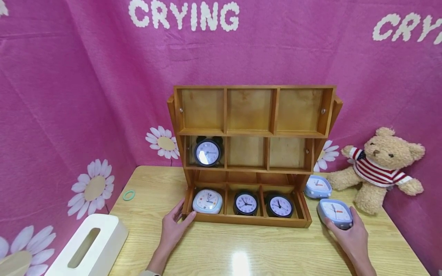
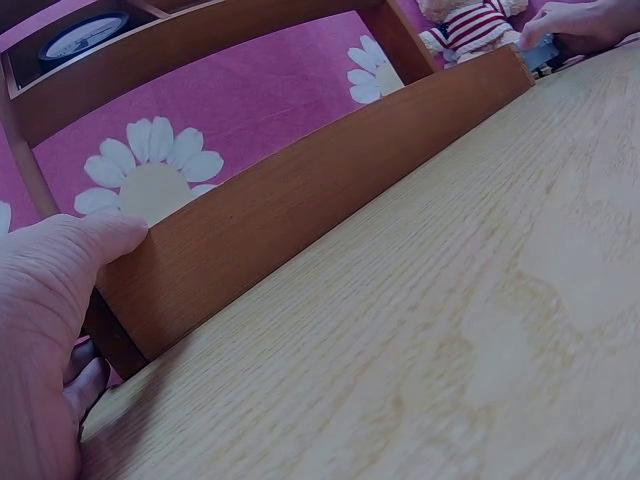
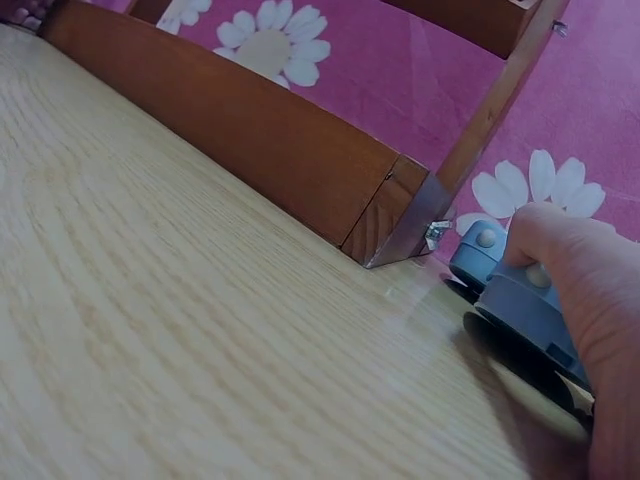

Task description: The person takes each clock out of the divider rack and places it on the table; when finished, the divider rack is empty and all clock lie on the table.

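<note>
pink backdrop (image 1: 276,57), wooden shelf (image 1: 250,133), right fingers (image 1: 357,223) gripping blue clock (image 1: 335,212)

Homely spot, exact room unclear. Daisy cloth (image 1: 276,57) hangs behind wood table (image 1: 276,245); teddy (image 1: 381,165), tissue box (image 1: 103,241) on it.

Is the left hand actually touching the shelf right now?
Touching. The left wrist view shows it: the left hand has its thumb resting on the shelf at the lower front corner, with no gap between.
</note>
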The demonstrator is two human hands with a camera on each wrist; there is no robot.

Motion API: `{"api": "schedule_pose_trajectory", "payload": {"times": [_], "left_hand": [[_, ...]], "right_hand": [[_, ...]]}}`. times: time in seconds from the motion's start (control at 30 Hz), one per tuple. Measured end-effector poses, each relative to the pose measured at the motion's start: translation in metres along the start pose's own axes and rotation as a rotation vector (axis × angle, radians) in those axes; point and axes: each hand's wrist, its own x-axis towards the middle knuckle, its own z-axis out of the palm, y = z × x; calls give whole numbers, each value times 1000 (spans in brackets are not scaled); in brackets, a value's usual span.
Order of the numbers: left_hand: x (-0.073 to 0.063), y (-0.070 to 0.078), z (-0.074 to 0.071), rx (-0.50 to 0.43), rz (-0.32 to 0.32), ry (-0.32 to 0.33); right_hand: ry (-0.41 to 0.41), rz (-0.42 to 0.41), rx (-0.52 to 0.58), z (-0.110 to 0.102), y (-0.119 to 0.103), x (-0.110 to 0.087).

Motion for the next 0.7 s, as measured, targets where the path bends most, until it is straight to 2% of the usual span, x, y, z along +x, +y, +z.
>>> {"api": "schedule_pose_trajectory", "payload": {"times": [0.23,0.43,0.7], "left_hand": [[0,-1,-1,-5,-5,-10],[0,-1,-2,-5,-11,-8],[-1,2,0,-10,-14,-6]], "right_hand": [[37,-18,21,3,1,-1],[121,-79,62,5,-2,-5],[186,-150,100,6,-6,-6]]}}
